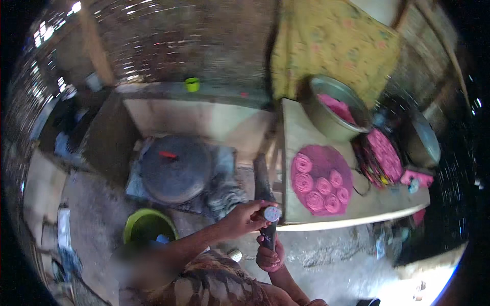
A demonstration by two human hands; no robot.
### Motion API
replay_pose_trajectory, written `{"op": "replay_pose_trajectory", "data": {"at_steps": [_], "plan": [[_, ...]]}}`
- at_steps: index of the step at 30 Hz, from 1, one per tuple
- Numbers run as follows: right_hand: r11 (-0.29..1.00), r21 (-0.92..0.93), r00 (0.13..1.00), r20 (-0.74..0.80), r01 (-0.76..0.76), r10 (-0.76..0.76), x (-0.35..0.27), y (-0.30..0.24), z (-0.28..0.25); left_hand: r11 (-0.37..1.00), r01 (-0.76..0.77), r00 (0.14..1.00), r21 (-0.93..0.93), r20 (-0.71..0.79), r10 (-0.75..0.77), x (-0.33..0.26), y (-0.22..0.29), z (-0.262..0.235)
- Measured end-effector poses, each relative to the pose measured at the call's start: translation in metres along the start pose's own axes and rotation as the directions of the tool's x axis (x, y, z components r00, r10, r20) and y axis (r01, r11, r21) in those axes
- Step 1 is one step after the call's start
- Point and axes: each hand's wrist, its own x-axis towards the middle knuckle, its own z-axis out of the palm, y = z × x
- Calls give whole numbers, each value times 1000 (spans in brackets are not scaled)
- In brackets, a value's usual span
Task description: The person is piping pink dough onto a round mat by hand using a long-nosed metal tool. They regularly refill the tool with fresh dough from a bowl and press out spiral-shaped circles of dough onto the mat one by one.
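Observation:
A dark wooden string hopper press [263,181] is held in front of me, off the near left corner of the table. Its round pale end [272,213] faces up with pink smears on it. My left hand [247,219] is closed at this end, thumb and fingers gripping its edge. Lower down, my right hand [270,255] wraps round the handle, with pink dough stuck to its wrist side. To the right on the table [291,122], a round pink-stained mat [321,158] carries several coiled nests of pink noodles [323,185].
Behind the mat stands a large metal basin [319,115] with pink dough [337,108]. Beside it is a stack of pink-covered mats [384,153]. Left on the floor are a wide dark lid [178,178] with a red handle and a green tub [131,219].

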Motion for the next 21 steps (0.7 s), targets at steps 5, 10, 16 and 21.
{"op": "replay_pose_trajectory", "data": {"at_steps": [5,10,16,21], "plan": [[984,-107,980,-152,-143,126,16,3,-20,960,39,999,-278,36,-30,-63,-20,-19],[920,-12,895,-238,-392,379,60,16,-43,998,-19,986,-64,-164,8,-137,-12,-55],[797,56,765,-249,-601,594,155,57,-70,898,-233,955,-374,-261,139,-221,-2,-110],[690,99,635,-314,-717,706,236,88,-80,950,-202,928,-239,-356,107,-280,12,-177]]}}
